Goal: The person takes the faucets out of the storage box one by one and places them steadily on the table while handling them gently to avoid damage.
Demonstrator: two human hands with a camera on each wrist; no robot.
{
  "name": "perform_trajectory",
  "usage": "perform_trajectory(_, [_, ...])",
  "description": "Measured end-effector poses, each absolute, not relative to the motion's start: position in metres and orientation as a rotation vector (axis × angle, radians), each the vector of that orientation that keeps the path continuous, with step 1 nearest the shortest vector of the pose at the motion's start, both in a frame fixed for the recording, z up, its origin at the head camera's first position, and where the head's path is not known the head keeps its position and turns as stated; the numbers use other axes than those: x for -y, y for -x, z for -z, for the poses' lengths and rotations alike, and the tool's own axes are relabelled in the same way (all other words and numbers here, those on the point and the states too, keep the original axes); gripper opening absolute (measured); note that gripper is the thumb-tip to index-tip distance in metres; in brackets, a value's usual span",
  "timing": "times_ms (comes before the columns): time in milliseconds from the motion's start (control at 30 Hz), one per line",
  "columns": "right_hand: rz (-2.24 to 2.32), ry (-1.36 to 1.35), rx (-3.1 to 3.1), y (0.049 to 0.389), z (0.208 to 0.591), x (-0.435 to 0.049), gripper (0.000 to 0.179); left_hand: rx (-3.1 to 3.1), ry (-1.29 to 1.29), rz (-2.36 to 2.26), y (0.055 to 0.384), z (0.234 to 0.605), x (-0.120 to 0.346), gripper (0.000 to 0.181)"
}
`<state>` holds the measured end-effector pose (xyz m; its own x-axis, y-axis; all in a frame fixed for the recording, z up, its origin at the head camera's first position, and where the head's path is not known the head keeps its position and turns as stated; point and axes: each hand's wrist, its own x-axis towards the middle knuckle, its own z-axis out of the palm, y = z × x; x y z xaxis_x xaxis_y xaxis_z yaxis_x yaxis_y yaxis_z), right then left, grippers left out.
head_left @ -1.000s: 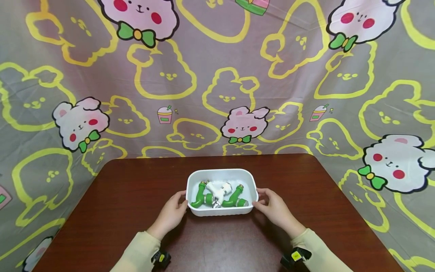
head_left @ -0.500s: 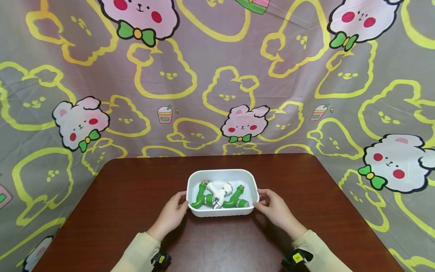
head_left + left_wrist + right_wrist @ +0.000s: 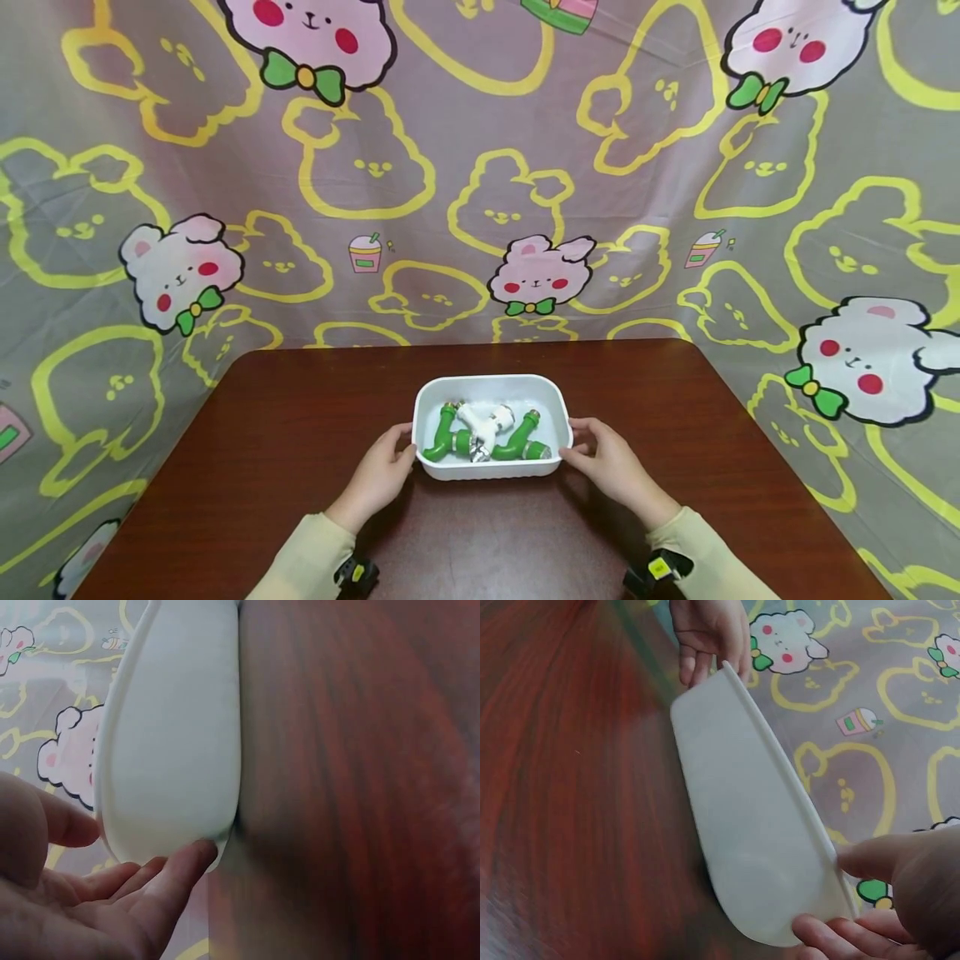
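A white plastic tray [image 3: 492,472] sits on the table near its middle. Inside lie a green bent pipe fitting [image 3: 441,440] at left, a white one [image 3: 487,427] in the centre and another green one [image 3: 516,442] at right, with metal ends. My left hand [image 3: 378,473] holds the tray's left end. In the left wrist view, the left thumb meets the rim and the fingers press the outer wall [image 3: 172,750]. The tray's right end is held by my right hand [image 3: 613,468], thumb at the rim and fingers lower on the wall [image 3: 757,817]. Both wrist views hide the fittings.
The brown wooden table [image 3: 300,400] reaches back to a patterned cloth [image 3: 420,183], which hangs behind it and along both sides. Each forearm wears a beige sleeve [image 3: 307,554] and a small black wrist device [image 3: 658,571].
Both hands keep their places on the tray. It sits a few pixels lower in the head view, with no other clear movement.
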<state>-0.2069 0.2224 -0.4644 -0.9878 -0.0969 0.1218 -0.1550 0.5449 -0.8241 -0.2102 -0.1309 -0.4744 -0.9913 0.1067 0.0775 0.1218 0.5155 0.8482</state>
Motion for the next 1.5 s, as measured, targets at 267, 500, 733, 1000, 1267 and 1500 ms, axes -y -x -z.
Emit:
perform_trajectory(267, [-1.322, -0.236, 2.758, 0.212, 0.458, -0.234, 0.036, 2.786, 0.211, 1.487, 0.215, 0.469, 0.14, 0.039])
perform_trajectory(500, [-1.204, -0.235, 2.653, 0.219, 0.454, -0.237, 0.029, 2.74, 0.29, 1.236, 0.216, 0.463, 0.139, 0.051])
perform_trajectory(733, [-1.186, -0.243, 2.571, 0.226, 0.451, -0.235, 0.025, 2.674, 0.478, 0.928, 0.212, 0.461, 0.128, 0.067])
perform_trajectory(1000, [-1.125, -0.289, 2.496, 0.232, 0.45, -0.228, 0.023, 2.671, 0.545, 0.785, 0.211, 0.461, 0.118, 0.078])
perform_trajectory(1267, [-1.104, -0.353, 2.485, 0.236, 0.445, -0.219, 0.024, 2.692, 0.549, 0.684, 0.21, 0.461, 0.115, 0.087])
perform_trajectory(1500, [-1.046, -0.441, 2.49, 0.238, 0.441, -0.212, 0.022, 2.759, 0.501, 0.656, 0.211, 0.463, 0.114, 0.089])
